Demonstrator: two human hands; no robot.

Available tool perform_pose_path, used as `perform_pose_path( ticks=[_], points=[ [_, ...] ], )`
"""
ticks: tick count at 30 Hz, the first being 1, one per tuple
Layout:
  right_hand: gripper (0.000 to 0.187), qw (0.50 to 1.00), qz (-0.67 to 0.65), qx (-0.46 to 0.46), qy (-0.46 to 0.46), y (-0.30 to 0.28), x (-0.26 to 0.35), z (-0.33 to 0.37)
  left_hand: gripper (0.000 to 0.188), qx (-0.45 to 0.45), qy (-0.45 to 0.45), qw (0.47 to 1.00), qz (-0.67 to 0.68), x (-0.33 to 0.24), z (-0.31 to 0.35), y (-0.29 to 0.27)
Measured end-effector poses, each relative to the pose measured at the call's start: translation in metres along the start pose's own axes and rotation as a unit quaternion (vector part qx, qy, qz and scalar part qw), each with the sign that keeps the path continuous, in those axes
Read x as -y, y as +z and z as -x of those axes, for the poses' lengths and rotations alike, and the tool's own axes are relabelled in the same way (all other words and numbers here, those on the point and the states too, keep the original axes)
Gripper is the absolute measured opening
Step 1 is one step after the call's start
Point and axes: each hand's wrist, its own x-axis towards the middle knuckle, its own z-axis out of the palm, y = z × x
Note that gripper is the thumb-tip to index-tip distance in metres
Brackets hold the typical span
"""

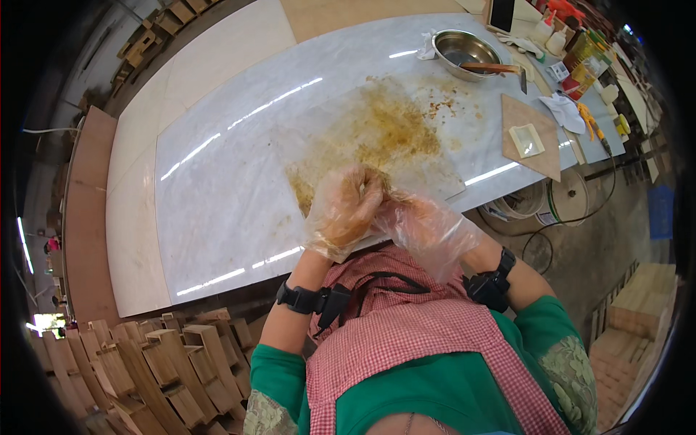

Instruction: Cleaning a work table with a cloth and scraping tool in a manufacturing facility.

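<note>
Two gloves, our side of the bowl, seem flimsy, slippery; grip cuffs. What curled fingers pinch, we can't tell.

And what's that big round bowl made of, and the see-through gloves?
The bowl looks like smooth, shiny metal, maybe stainless steel: its silvery rim gleams. The gloves seem to be thin, glossy plastic: they crinkle, shine and let you see through. Exactly which plastic, I can't tell.
</note>
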Motion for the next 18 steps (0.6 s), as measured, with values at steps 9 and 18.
perform_pose_path(
  ticks=[9,18],
  points=[
    [0.024,0.982,0.131,-0.131,0.027,0.030,0.007,-0.007,0.016,0.009,-0.038,0.999,-0.013,0.003,-0.001,0.003],
    [0.031,0.642,0.765,-0.052,0.024,0.029,0.015,-0.002,0.018,-0.167,0.012,0.983,0.074,0.037,-0.007,0.002]
  ],
)
